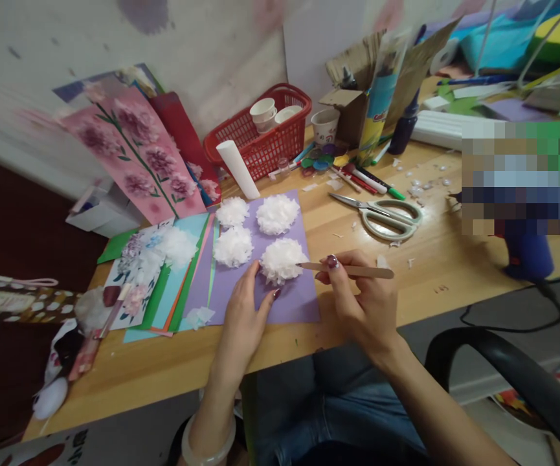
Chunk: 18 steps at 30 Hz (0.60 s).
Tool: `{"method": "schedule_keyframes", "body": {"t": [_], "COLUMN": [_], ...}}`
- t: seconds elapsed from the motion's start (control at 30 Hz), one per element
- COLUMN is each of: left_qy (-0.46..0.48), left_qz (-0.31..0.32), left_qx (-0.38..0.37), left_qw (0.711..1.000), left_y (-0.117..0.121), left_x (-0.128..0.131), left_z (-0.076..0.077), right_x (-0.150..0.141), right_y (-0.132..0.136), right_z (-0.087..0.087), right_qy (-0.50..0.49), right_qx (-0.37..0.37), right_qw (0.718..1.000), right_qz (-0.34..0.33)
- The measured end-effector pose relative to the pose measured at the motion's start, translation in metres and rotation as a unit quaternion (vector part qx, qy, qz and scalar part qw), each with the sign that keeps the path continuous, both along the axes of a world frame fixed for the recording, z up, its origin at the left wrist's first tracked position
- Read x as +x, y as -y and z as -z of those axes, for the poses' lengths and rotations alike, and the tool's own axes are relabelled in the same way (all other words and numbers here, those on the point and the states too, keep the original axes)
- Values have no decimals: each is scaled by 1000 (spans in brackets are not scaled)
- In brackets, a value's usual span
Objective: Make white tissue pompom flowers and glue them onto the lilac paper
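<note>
A white ruffled flower (282, 261) lies on a purple sheet (289, 309). My left hand (245, 307) rests at its lower-left edge, thumb and forefinger apart; whether the fingertips press on the petals I cannot tell. In my right hand (357, 298), closed in a pinch, is a slim brown tool (371, 271), whose narrow dark tip meets the flower's right side. More white flowers share the sheet: one behind (277, 214), another to the left (232, 246) and a smaller one at the back left (232, 211).
Scissors (386, 213) lie right of the sheet, near markers (369, 180) and paper scraps. A red basket (260, 152) with cups stands behind, beside a white roll (237, 169). Coloured papers (163, 304) spread leftward, below a pink flower panel (138, 155). A blue object (527, 249) stands right.
</note>
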<state>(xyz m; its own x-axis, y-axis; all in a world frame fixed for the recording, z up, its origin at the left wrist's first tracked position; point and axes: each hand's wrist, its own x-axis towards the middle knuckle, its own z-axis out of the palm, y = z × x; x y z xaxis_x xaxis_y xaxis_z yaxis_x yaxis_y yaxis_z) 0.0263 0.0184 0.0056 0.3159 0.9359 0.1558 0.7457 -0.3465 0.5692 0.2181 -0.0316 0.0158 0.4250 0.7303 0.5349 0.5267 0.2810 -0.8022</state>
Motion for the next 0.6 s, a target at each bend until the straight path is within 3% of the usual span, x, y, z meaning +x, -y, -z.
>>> {"method": "schedule_keyframes", "body": {"t": [0.43, 0.6], "left_qy": [-14, -26], "left_qz": [14, 26], "left_qx": [14, 11], "left_qw": [1000, 999], "left_y": [-1, -2], "left_x": [-1, -2], "left_z": [0, 0], "right_x": [-4, -1], "right_y": [-7, -6], "right_z": [6, 5], "right_qy": [9, 35], "right_qx": [-26, -35], "right_qw": [998, 992], "right_qz": [-55, -120]}}
